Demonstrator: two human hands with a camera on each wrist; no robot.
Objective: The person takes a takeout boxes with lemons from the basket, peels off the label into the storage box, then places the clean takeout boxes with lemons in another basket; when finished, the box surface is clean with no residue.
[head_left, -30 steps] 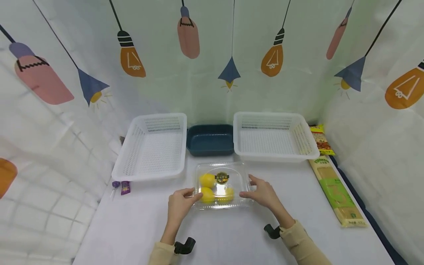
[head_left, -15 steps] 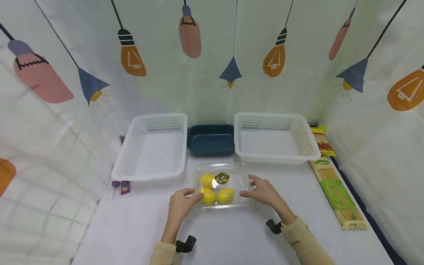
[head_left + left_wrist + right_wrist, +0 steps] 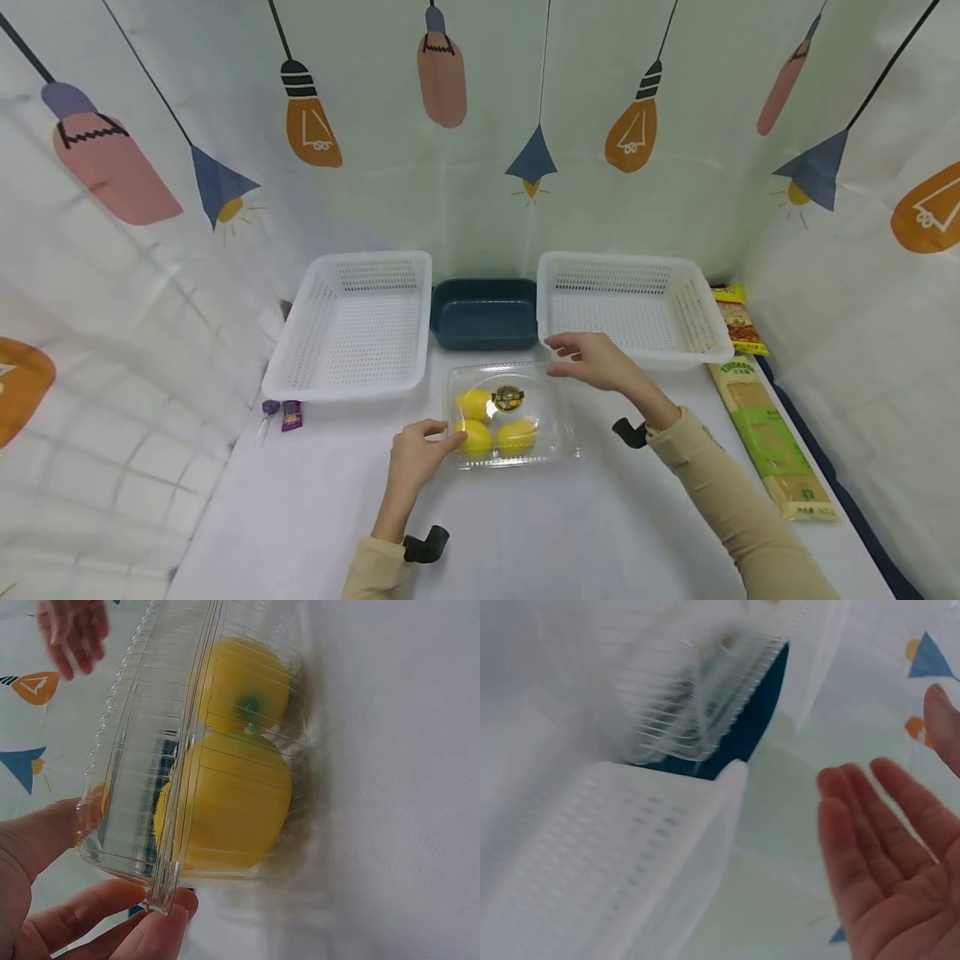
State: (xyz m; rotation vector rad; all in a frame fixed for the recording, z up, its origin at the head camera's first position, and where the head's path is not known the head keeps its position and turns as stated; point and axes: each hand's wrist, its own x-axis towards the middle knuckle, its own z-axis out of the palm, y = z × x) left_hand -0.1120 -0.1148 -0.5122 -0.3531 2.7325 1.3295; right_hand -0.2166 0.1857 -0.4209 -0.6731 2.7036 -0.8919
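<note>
Currently | left fingers [image 3: 86, 909] clamped on box [image 3: 543, 417] edge | right fingers [image 3: 911, 804] apart near far corner | cloth [image 3: 517, 533] in front

glossy ribbed plastic container [image 3: 553, 427], matt plastic baskets [image 3: 382, 329], glossy dish [image 3: 483, 315], matt tablecloth [image 3: 517, 533].

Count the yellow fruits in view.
3, all in the clear container: a back-left fruit, a front-left fruit, and a front-middle fruit to its right. None seems hidden.

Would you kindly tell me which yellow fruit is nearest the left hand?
The front-left fruit in the clear box, right beside the left hand; the back fruit and front-right fruit lie farther off.
</note>
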